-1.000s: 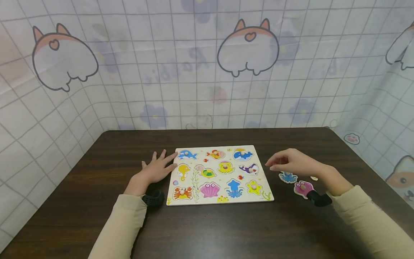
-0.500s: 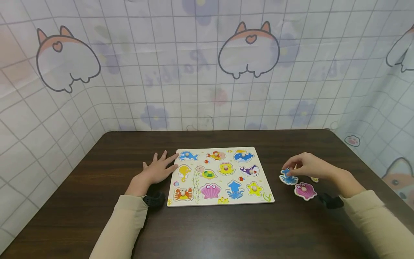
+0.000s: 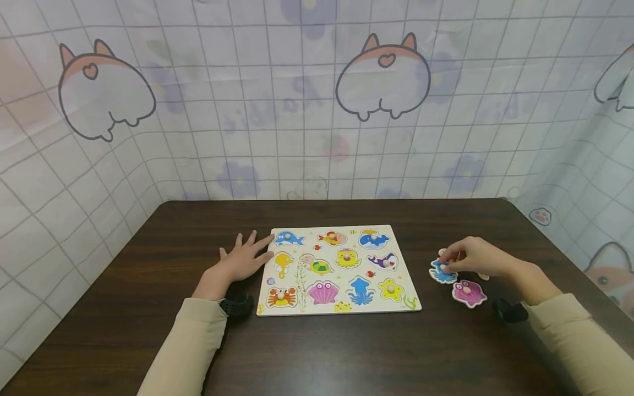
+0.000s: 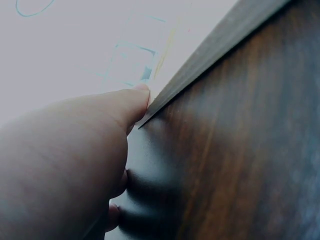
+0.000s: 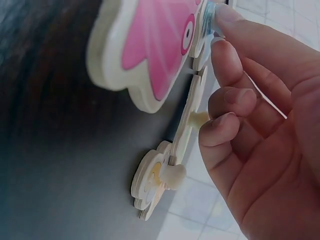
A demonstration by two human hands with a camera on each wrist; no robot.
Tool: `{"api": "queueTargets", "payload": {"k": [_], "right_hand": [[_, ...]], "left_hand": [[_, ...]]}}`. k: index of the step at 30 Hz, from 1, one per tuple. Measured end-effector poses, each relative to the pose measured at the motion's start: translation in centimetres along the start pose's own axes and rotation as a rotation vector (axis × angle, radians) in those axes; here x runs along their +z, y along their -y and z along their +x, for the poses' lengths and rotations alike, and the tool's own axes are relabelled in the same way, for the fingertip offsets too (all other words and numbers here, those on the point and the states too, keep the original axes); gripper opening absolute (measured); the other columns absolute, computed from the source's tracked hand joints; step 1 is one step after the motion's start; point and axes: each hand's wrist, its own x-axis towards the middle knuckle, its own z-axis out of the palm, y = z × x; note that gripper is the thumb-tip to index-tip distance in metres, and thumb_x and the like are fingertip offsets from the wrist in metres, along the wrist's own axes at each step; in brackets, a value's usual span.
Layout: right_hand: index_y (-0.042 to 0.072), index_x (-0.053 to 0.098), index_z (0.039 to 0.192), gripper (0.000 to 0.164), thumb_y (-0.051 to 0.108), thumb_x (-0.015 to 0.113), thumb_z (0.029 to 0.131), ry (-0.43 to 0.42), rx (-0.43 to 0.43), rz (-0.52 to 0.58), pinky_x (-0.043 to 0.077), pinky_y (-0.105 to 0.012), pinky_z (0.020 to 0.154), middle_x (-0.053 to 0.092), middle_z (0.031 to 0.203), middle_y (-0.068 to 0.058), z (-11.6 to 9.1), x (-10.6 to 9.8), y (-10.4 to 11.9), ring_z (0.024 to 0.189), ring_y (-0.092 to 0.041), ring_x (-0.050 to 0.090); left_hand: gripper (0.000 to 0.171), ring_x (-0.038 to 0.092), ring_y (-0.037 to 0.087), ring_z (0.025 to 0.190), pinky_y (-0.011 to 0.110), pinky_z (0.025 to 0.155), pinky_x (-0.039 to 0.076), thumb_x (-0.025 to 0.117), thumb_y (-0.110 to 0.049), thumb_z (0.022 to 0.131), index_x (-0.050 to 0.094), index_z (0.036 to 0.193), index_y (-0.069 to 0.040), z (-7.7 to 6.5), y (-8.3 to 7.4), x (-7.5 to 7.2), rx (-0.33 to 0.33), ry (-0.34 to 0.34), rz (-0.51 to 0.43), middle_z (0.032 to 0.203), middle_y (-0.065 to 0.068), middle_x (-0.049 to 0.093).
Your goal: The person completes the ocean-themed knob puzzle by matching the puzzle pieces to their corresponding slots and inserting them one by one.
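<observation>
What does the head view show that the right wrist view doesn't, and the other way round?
Only the head view shows the left hand, the puzzle board and the cartoon animal drawings. Only the right wrist view shows the palm side of the right hand and the pale knob on a yellow-marked piece. Both show the right hand pinching a blue piece, with the pink shell piece nearby.

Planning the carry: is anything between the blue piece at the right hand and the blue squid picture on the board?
Yes: the knobbed yellow starfish on the board lies across the straight line; lifting the blue piece over should clear it.
</observation>
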Motion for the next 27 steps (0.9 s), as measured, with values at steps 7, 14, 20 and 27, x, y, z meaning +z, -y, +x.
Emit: {"api": "queueTargets", "payload": {"k": [7, 14, 20, 27], "right_hand": [[0.004, 0.080, 0.098, 0.014, 0.016, 0.079, 0.091, -0.014, 0.002, -0.011, 0.045, -0.026, 0.060, 0.065, 0.081, 0.005, 0.0, 0.3, -0.1, 0.070, -0.012, 0.053], [0.005, 0.080, 0.097, 0.012, 0.016, 0.079, 0.091, -0.018, -0.018, -0.018, 0.045, -0.026, 0.058, 0.065, 0.081, 0.006, -0.1, 0.2, 0.0, 0.068, -0.010, 0.052], [0.007, 0.080, 0.098, 0.009, 0.014, 0.079, 0.092, -0.032, -0.059, -0.054, 0.049, -0.026, 0.061, 0.069, 0.090, 0.005, 0.1, -0.3, 0.5, 0.071, -0.008, 0.054], [0.008, 0.080, 0.100, 0.010, 0.013, 0.079, 0.092, -0.041, -0.098, -0.076, 0.049, -0.026, 0.062, 0.070, 0.090, 0.007, 0.2, -0.6, 1.7, 0.073, -0.008, 0.055]], "left_hand": [[0.064, -0.006, 0.054, 0.150, 0.082, 0.107, -0.005, 0.042, -0.050, 0.109, 0.026, 0.165, -0.023, 0.0, 0.0, 0.1, -0.001, -0.002, 0.003, 0.168, 0.025, 0.006], [0.064, -0.006, 0.054, 0.151, 0.082, 0.107, -0.005, 0.042, -0.050, 0.109, 0.026, 0.165, -0.023, 0.1, 0.0, 0.1, -0.003, 0.002, 0.003, 0.169, 0.025, 0.005], [0.064, -0.006, 0.054, 0.151, 0.082, 0.107, -0.005, 0.042, -0.049, 0.109, 0.026, 0.165, -0.022, 0.0, -0.1, -0.1, -0.006, -0.001, 0.003, 0.168, 0.025, 0.005], [0.064, -0.005, 0.055, 0.150, 0.083, 0.107, -0.004, 0.043, -0.048, 0.109, 0.027, 0.165, -0.021, -0.1, -0.2, -0.2, -0.005, -0.002, 0.006, 0.168, 0.026, 0.006]]}}
